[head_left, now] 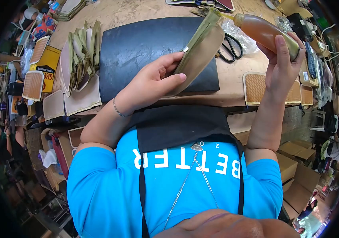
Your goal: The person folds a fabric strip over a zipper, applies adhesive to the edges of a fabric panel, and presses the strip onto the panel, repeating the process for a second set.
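Note:
My left hand [155, 81] grips a long tan and olive fabric piece [201, 47], holding it tilted over the black mat [137, 51]. My right hand [282, 59] holds an amber squeeze bottle of glue [262, 29], its nozzle pointing left at the top end of the fabric piece. I wear a blue shirt and a black apron.
Black scissors [231, 47] lie on clear plastic right of the mat. A pile of tan and olive pieces [80, 63] sits left of it. Woven tan panels [256, 87] rest at the table's near right edge. Cardboard boxes [296, 166] stand on the floor at right.

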### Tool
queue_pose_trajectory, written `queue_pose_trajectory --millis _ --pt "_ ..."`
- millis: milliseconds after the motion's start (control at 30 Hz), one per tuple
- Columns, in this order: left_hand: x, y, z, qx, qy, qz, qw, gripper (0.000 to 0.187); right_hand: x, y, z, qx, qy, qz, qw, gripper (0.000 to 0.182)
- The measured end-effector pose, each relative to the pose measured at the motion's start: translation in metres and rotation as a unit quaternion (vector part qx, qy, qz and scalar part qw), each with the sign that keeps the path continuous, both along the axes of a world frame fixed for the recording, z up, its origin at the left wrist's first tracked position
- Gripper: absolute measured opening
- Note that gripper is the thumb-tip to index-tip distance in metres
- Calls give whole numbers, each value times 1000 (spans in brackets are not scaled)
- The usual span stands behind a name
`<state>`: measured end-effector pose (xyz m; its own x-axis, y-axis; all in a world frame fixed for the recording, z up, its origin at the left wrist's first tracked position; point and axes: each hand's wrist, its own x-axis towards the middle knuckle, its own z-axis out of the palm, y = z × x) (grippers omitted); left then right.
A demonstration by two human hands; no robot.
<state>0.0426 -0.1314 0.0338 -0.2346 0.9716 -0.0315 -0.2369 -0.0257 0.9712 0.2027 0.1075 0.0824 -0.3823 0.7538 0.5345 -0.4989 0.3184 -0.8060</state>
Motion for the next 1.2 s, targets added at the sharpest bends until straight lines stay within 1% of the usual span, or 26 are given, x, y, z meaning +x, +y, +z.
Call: queue_pose_trajectory --millis 167,267,367,567,667,733,833,967,1200 --pt "0 0 -3 7 5 0 1000 51 0 -2 -1 -6 -7 8 1000 41" --pt "1 -1 1 11 0 -3 1000 51 3 -4 -2 -14 -31 18 999 41" --pt "1 -3 3 14 -3 -4 1000 51 5 -9 -4 0 -61 15 998 36" --pt "3 -4 7 13 -25 -7 1000 51 8 -18 -8 -7 -80 28 996 39" --pt "4 -5 12 7 -36 -9 999 50 11 -19 -13 -5 -93 44 995 39" --pt "4 -6 17 -3 -49 -11 999 50 12 -24 -14 -26 -78 72 994 41" --pt "5 -7 20 -8 -26 -5 1000 53 12 -32 -17 -50 -75 97 991 42" --pt "7 -8 25 -19 -64 -2 998 53 16 -36 -21 -45 -114 99 988 44" --pt "3 -12 30 -46 -124 23 991 56 14 -50 -25 -52 -113 131 984 44"
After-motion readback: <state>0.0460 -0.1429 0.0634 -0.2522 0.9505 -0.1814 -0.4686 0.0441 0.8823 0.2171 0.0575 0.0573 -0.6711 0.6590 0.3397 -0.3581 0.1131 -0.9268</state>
